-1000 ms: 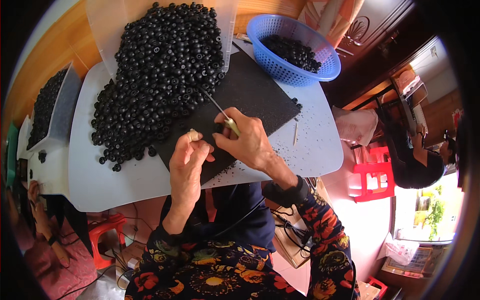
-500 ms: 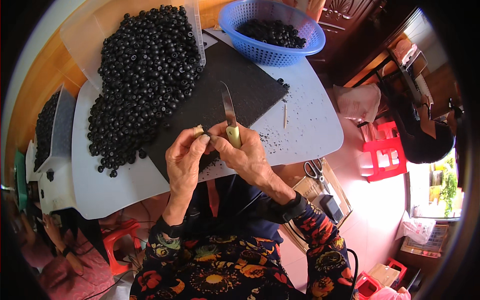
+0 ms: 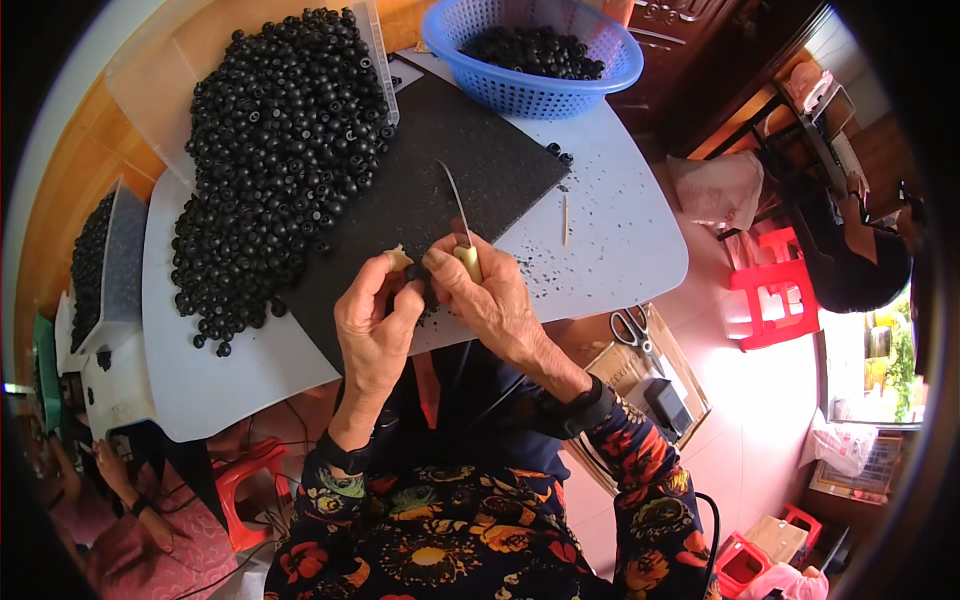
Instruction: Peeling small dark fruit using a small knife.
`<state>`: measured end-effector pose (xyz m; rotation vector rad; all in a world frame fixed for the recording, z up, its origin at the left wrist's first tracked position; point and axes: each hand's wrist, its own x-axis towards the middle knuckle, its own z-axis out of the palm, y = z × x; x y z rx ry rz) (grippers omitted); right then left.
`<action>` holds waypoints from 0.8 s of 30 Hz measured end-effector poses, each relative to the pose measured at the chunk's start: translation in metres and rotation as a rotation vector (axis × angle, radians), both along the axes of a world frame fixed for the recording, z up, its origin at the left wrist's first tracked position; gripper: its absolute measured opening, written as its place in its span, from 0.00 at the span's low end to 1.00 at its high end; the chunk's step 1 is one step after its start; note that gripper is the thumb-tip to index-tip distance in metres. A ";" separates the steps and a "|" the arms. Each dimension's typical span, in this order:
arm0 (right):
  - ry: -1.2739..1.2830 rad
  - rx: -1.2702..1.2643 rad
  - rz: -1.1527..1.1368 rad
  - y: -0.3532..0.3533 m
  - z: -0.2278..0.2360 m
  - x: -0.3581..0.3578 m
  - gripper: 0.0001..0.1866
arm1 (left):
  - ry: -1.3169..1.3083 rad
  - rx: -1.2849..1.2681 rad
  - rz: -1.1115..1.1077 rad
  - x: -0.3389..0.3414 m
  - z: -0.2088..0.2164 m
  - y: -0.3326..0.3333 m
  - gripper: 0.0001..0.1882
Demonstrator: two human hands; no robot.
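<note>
My right hand [image 3: 490,300] is closed around the pale yellow-green handle of a small knife [image 3: 468,261]. Its thin curved blade points away from me over the dark mat [image 3: 430,150]. Close beside it, my left hand [image 3: 375,320] has thumb and fingers bent around a small black round part [image 3: 413,273], mostly hidden by the fingertips. A beige wrap [image 3: 399,258] covers one of the left fingertips. To the left of the mat and partly on it spreads a big heap of small black round parts [image 3: 290,120], several with a hollow showing.
The heap spills from a clear plastic bin [image 3: 150,80] onto the white table [image 3: 640,240]. A blue basket [image 3: 530,100] holds more black parts. Black scraps and a thin pale stick [image 3: 565,220] lie at right. Scissors [image 3: 632,328] rest on a box below the table. Other people sit nearby.
My hands have drawn slightly apart, and the left fingers have shifted. The knife blade has turned more edge-on. The whole view has shifted a little.
</note>
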<state>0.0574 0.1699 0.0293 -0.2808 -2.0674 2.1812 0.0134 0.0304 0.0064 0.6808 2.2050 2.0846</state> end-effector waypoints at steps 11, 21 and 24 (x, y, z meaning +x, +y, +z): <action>0.023 0.244 -0.005 0.005 -0.007 -0.001 0.10 | -0.205 0.294 -0.122 -0.007 -0.005 -0.003 0.11; 0.269 0.866 0.051 0.000 -0.007 0.007 0.10 | -0.417 0.487 -0.207 -0.009 -0.003 -0.007 0.11; 0.270 0.866 0.051 0.000 -0.007 0.007 0.09 | -0.418 0.479 -0.228 -0.009 -0.002 -0.007 0.12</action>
